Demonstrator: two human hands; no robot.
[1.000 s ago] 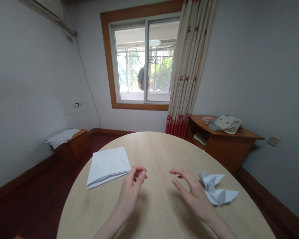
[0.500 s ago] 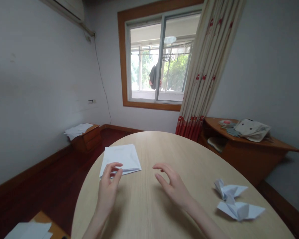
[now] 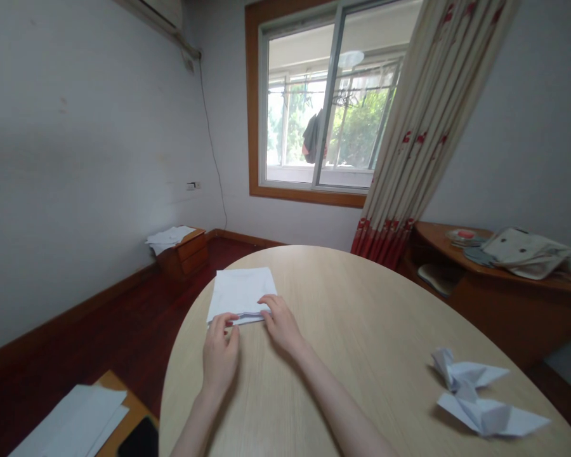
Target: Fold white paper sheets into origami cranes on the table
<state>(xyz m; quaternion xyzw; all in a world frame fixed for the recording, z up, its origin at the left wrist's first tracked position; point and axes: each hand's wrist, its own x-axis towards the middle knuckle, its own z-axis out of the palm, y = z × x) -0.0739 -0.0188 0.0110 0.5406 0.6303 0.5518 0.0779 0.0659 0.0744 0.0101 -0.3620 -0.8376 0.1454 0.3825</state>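
A stack of white square paper sheets (image 3: 242, 289) lies on the round wooden table (image 3: 333, 304), its layers slightly parted along the near edge. My left hand (image 3: 221, 349) is at the near left corner, fingers curved over the edge and thumb apart from them. At the near right corner, my right hand (image 3: 282, 324) has its fingers on top and its thumb at the edge, closed on the paper. How many sheets it grips cannot be seen. Two folded white paper figures, one behind (image 3: 471, 371) and one in front (image 3: 495, 416), rest on the table's right side.
Left of the table, more paper (image 3: 76, 419) and a dark phone-like object (image 3: 140, 438) lie on a low wooden surface. A small cabinet (image 3: 190, 251) bearing papers stands by the wall. At right is a wooden desk (image 3: 495, 304) with a cloth bag (image 3: 528, 251).
My right hand has moved left and forward from bare table to the paper stack. My left hand stays by its near left corner. The camera view has turned slightly left.
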